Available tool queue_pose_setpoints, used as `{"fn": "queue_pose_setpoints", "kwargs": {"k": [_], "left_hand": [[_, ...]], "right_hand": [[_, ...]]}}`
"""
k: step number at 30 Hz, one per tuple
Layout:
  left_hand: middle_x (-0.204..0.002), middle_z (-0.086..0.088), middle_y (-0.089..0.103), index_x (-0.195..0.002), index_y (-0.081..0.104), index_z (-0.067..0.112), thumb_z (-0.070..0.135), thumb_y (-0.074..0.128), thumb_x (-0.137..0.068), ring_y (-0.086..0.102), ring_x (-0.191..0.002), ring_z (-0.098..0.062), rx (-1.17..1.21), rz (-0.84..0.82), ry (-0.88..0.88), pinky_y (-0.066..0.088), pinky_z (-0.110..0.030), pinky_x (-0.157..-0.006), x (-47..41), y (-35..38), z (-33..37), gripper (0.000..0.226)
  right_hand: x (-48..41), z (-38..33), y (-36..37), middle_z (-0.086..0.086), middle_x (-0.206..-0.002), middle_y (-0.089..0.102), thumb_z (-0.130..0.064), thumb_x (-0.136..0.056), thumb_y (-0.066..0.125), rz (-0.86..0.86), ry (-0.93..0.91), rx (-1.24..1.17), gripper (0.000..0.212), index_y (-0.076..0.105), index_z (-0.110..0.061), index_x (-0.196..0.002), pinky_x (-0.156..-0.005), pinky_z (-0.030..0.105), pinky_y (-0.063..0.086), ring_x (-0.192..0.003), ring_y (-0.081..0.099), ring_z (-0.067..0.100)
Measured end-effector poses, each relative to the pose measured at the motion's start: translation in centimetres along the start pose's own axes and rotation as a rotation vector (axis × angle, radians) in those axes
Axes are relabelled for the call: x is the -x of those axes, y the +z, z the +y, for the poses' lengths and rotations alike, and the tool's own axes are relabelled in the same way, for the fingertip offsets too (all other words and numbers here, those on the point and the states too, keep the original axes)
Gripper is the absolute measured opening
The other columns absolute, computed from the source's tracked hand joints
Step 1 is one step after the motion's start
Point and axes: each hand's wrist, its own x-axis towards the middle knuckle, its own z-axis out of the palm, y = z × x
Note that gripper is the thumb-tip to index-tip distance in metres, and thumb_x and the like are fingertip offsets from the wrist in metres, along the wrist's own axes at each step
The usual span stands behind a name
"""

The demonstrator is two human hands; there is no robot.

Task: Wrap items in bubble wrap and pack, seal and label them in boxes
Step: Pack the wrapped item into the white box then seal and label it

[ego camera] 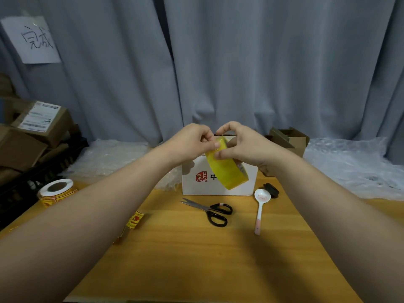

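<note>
Two bare forearms reach in over the near edge of the wooden worktop (196,263), left and right, and meet above its middle. Just beside the left forearm, toward the left edge, lies a short strip of yellow and red stickers (135,219). Past it, in the middle of the worktop, black-handled scissors (211,210) lie flat with the blades closed and pointing left. To their right a white spoon (260,209) rests with its bowl away from the person and its pink-tipped handle toward the near edge. A small black object (271,190) sits right beside the bowl; what it is cannot be told. At the left edge stands a roll of labels (57,191).

Behind the scissors a white box (218,186) with a red seal mark stands on the worktop. Above it both hands hold a yellow tape roll (227,171) in the air, tilted, with its lower rim in front of the box's face. The left hand (192,143) has its fingers curled and pinches at the upper edge of the roll. The right hand (243,146) grips the roll with its thumb on the outer band and its fingers curled over the top.

Bubble wrap (349,165) lies heaped along the far edge on both sides. An open brown carton (290,141) stands at the far right behind the box. Off the left edge, brown parcels (32,132) are stacked on a black crate (46,167). A grey curtain (240,62) hangs behind, with a handwritten paper sign (32,40) fixed to it on the upper left.
</note>
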Motion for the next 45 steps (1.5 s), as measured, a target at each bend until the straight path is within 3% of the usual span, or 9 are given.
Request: {"fn": "queue_pose_setpoints", "kwargs": {"k": [3,9,17,21,25,29,36,40,45], "left_hand": [[-0.073,0.006,0.053,-0.085,0.056,0.012,0.021,0.057,-0.093,0.048,-0.068,-0.011,-0.115,0.095,0.067,0.036,-0.02,-0.059,-0.3,0.2,0.2,0.012],[-0.073,-0.004,0.059,-0.084,0.047,0.012,0.017,0.05,-0.095,0.056,-0.073,-0.025,-0.136,0.249,0.098,0.041,-0.035,-0.067,-1.1,-0.6,-0.9,0.013],[-0.065,-0.001,0.055,-0.082,0.048,0.01,0.017,0.05,-0.096,0.054,-0.061,-0.018,0.066,0.399,0.038,0.043,-0.032,-0.063,-2.3,-0.7,-2.3,0.016],[-0.075,-0.003,0.059,-0.08,0.052,0.015,0.02,0.056,-0.094,0.053,-0.066,-0.011,0.216,0.428,-0.019,0.042,-0.015,-0.06,-4.0,-1.0,-3.9,0.015],[-0.116,-0.005,0.054,-0.119,0.054,0.01,0.035,0.061,-0.089,0.054,-0.099,-0.012,0.108,0.281,-0.128,0.038,-0.012,-0.082,-5.6,-0.7,-7.2,0.039],[-0.155,-0.007,0.018,-0.147,0.031,0.023,0.043,0.066,-0.084,0.021,-0.142,-0.019,-0.007,0.007,-0.197,0.019,-0.024,-0.11,-7.2,0.7,-11.0,0.075],[-0.137,0.005,0.043,-0.142,0.038,0.028,0.037,0.068,-0.084,0.042,-0.123,-0.005,0.221,-0.13,-0.213,0.029,-0.014,-0.093,-9.2,1.8,-13.8,0.066],[-0.123,0.005,0.047,-0.127,0.056,0.023,0.035,0.071,-0.081,0.045,-0.116,-0.005,0.189,-0.059,-0.146,0.034,-0.019,-0.101,-9.4,3.3,-14.6,0.05],[-0.122,0.01,0.035,-0.118,0.052,0.034,0.069,0.07,-0.063,0.039,-0.118,-0.004,0.165,-0.177,-0.149,0.03,-0.019,-0.099,-8.5,4.6,-14.3,0.068]], "right_hand": [[-0.1,0.4,0.5,0.009,-0.106,0.064,-0.023,-0.086,0.069,0.071,-0.018,-0.074,0.052,0.044,-0.026,-0.131,-0.069,0.027,0.051,-0.096,0.062,0.023],[0.1,1.7,2.6,0.009,-0.109,0.064,-0.033,-0.091,0.062,0.13,-0.01,-0.313,0.03,0.056,-0.028,-0.12,-0.088,0.042,0.054,-0.1,0.064,0.026],[-3.0,0.5,1.0,-0.001,-0.099,0.061,-0.036,-0.095,0.053,0.235,-0.019,0.148,0.02,0.06,-0.017,-0.095,-0.078,0.031,0.044,-0.094,0.056,0.019],[-4.8,-1.0,-1.1,0.002,-0.102,0.064,-0.038,-0.095,0.049,0.324,0.011,0.437,0.016,0.056,-0.025,-0.09,-0.082,0.036,0.047,-0.1,0.057,0.026],[-6.9,-2.0,-4.1,0.005,-0.111,0.065,-0.039,-0.095,0.046,0.37,0.018,0.596,0.019,0.058,-0.025,-0.096,-0.074,0.034,0.041,-0.102,0.057,0.03],[-9.7,-1.7,-4.7,0.006,-0.11,0.064,-0.038,-0.095,0.047,0.308,0.037,0.644,0.014,0.055,-0.027,-0.091,-0.074,0.033,0.04,-0.099,0.057,0.03],[-13.8,0.2,-3.5,0.004,-0.111,0.063,-0.037,-0.094,0.05,0.19,0.092,0.635,0.013,0.058,-0.027,-0.093,-0.078,0.033,0.043,-0.098,0.056,0.027],[-14.5,0.4,-4.2,0.006,-0.11,0.063,-0.037,-0.093,0.053,0.161,0.099,0.65,0.015,0.061,-0.025,-0.093,-0.082,0.035,0.047,-0.1,0.058,0.028],[-15.1,0.8,-5.2,0.007,-0.103,0.065,-0.035,-0.091,0.057,0.199,0.082,0.614,0.013,0.059,-0.024,-0.084,-0.084,0.034,0.049,-0.096,0.06,0.028]]}}
